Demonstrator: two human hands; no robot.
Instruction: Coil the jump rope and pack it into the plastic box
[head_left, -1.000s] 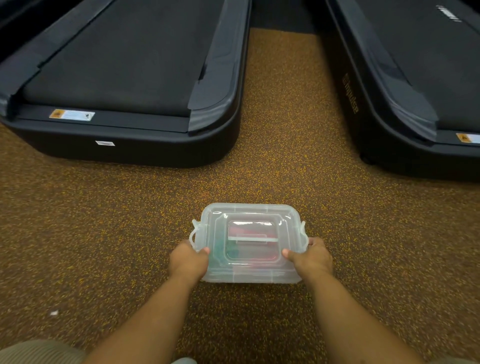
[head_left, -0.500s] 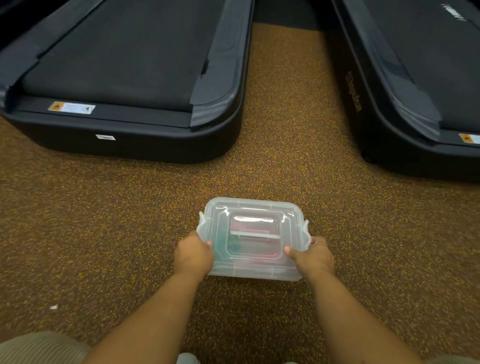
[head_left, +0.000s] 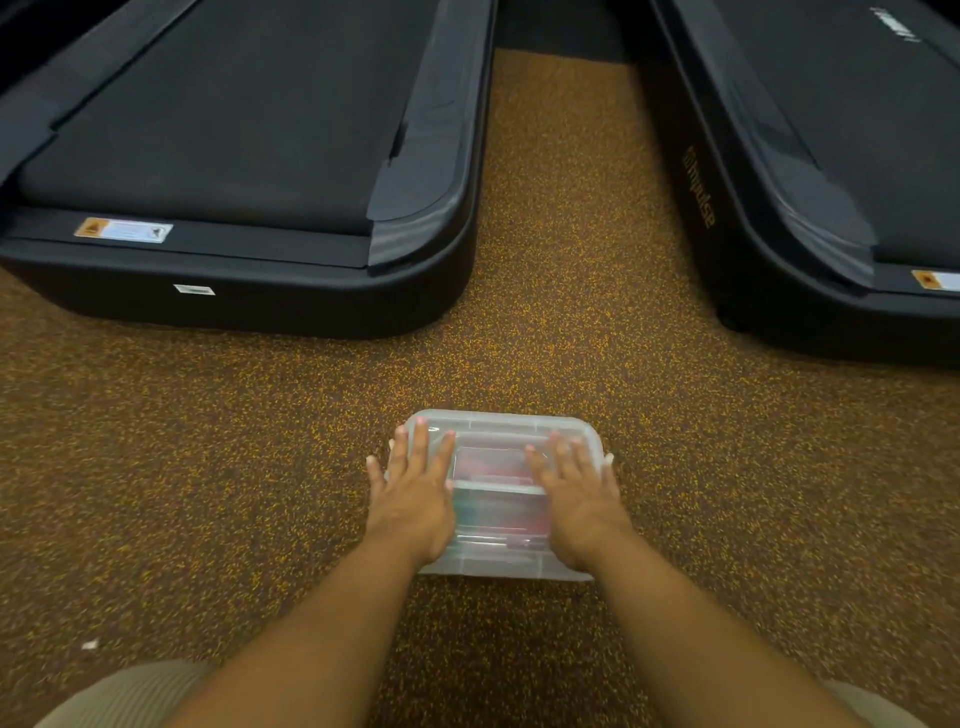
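Jump rope (head_left: 496, 512) shows only as blurred red and green colour through the clear lid (head_left: 501, 457) of the plastic box (head_left: 504, 564), which sits closed on the speckled brown floor (head_left: 208, 467) directly in front of the person. Both hands lie palm down on top of the lid with fingers spread flat, gripping nothing: the left hand (head_left: 413, 493) covers the box's left part, its outer fingers reaching past the left edge, and the right hand (head_left: 579, 491) covers the right part, fingertips near the far right corner. Between the two hands the middle strip of the lid stays bare, with a raised handle bar across it. Both forearms reach in from the bottom edge of the view, above knees in ribbed beige fabric (head_left: 130, 691). Beyond the box, well apart from it, stand the ends of two black treadmills, the left treadmill (head_left: 234, 156) and the right treadmill (head_left: 831, 182), with a strip of floor running between them
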